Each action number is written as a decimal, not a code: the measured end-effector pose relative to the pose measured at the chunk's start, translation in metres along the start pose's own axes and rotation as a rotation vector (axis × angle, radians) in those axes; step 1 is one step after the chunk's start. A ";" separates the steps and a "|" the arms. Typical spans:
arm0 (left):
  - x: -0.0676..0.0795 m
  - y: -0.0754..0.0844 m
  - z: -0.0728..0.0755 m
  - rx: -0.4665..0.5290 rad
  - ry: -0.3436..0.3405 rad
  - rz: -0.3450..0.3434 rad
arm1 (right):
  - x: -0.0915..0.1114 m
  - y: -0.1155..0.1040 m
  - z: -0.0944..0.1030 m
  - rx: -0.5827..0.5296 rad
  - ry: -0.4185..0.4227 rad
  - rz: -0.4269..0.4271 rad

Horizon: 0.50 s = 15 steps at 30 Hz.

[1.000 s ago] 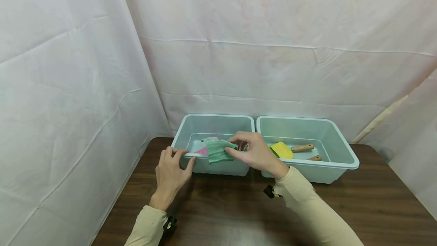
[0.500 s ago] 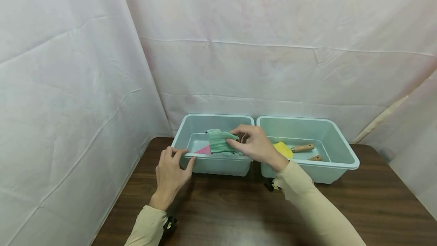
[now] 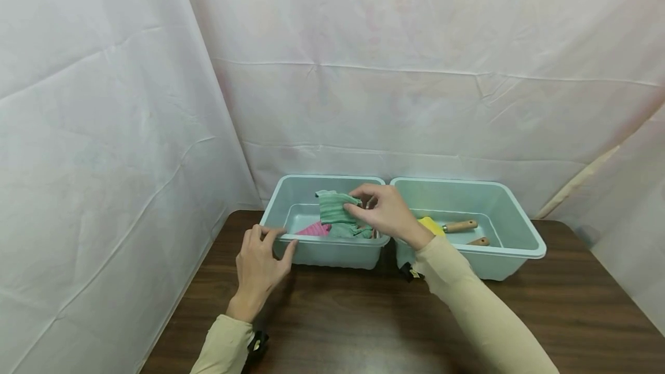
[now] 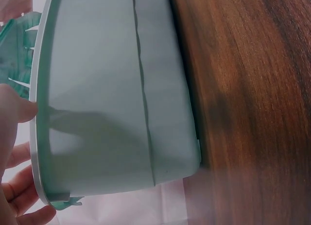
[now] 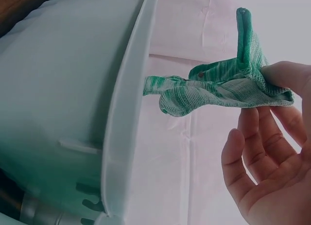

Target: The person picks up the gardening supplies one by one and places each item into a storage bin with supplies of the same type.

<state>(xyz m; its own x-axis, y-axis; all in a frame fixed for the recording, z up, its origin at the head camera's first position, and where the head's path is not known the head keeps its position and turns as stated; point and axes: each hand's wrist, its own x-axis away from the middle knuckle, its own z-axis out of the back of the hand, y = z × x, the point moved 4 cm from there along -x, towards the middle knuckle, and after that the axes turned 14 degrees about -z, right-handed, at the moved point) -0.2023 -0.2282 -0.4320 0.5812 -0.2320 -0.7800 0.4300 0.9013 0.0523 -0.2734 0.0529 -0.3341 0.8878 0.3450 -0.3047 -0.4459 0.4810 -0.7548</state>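
My right hand (image 3: 387, 212) pinches a green-and-white knitted glove (image 5: 223, 84) between thumb and fingers, above the left light-blue plastic bin (image 3: 332, 253). In the right wrist view the glove hangs sideways from my right hand (image 5: 277, 157), its far end passing behind the bin rim. My left hand (image 3: 260, 270) grips the front rim of that bin near its left corner. The left wrist view has the thumb and fingers of my left hand (image 4: 17, 166) at the rim. A pink striped piece (image 3: 314, 228) lies inside the left bin; its kind is unclear.
A second light-blue bin (image 3: 467, 251) stands close on the right. In it lie a yellow item (image 3: 430, 225), partly hidden by my right arm, and two wooden handles (image 3: 461, 226). Both bins stand on a dark wooden table (image 3: 337, 316), with white sheeting (image 3: 415, 103) behind.
My right hand has lifted the glove upward and slightly away, from over the front rim to above the bin's inside. More of the pink piece shows. My left hand stays at the rim.
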 end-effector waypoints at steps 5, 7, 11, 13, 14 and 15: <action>-0.001 0.000 0.001 0.005 0.000 -0.002 | -0.007 0.002 -0.002 -0.003 -0.011 -0.021; -0.001 0.000 0.001 0.005 0.002 -0.003 | -0.009 0.004 -0.003 0.001 -0.019 -0.031; -0.002 0.000 0.000 0.008 0.004 -0.004 | -0.014 0.007 -0.005 0.013 -0.030 -0.049; -0.002 0.000 0.000 0.010 0.008 -0.004 | -0.016 0.008 -0.005 0.026 -0.028 -0.056; -0.002 0.000 -0.001 0.011 0.009 -0.003 | -0.017 0.009 -0.006 0.033 -0.027 -0.057; -0.002 0.000 -0.001 0.012 0.009 -0.004 | -0.018 0.010 -0.006 0.042 -0.025 -0.057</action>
<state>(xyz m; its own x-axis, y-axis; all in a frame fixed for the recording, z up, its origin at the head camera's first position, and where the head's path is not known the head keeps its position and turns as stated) -0.2045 -0.2278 -0.4308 0.5734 -0.2320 -0.7858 0.4408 0.8958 0.0571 -0.2927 0.0467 -0.3395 0.9090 0.3357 -0.2469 -0.3995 0.5336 -0.7454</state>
